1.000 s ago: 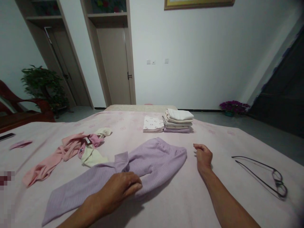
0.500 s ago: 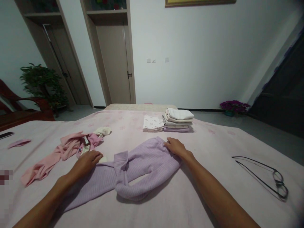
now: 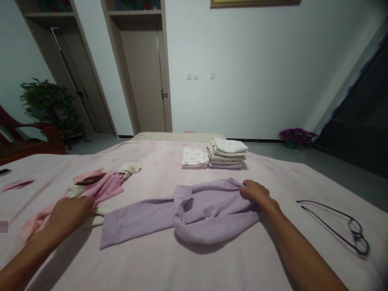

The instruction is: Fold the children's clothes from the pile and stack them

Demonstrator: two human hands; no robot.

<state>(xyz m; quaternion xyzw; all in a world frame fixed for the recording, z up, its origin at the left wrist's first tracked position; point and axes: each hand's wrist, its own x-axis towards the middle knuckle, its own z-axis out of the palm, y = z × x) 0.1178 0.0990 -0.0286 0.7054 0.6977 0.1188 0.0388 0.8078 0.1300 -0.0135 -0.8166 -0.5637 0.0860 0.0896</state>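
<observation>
A lilac ribbed garment (image 3: 194, 212) lies partly folded on the pink bed sheet (image 3: 188, 266), one long leg stretching left. My right hand (image 3: 256, 193) grips its right edge with the fingers curled into the cloth. My left hand (image 3: 69, 213) lies over the heap of pink and cream clothes (image 3: 101, 186) at the left, blurred by motion, its fingers not clear.
A stack of folded clothes (image 3: 227, 152) and a folded white patterned piece (image 3: 194, 157) sit at the far side of the bed. Glasses (image 3: 348, 226) lie at the right. A small pink scrap (image 3: 16, 184) and a dark phone (image 3: 4, 171) are far left. Plant, chair and doors stand behind.
My right hand has dragged the lilac garment to the right. My left hand left the lilac cloth and went left onto the pink heap, which has shifted.
</observation>
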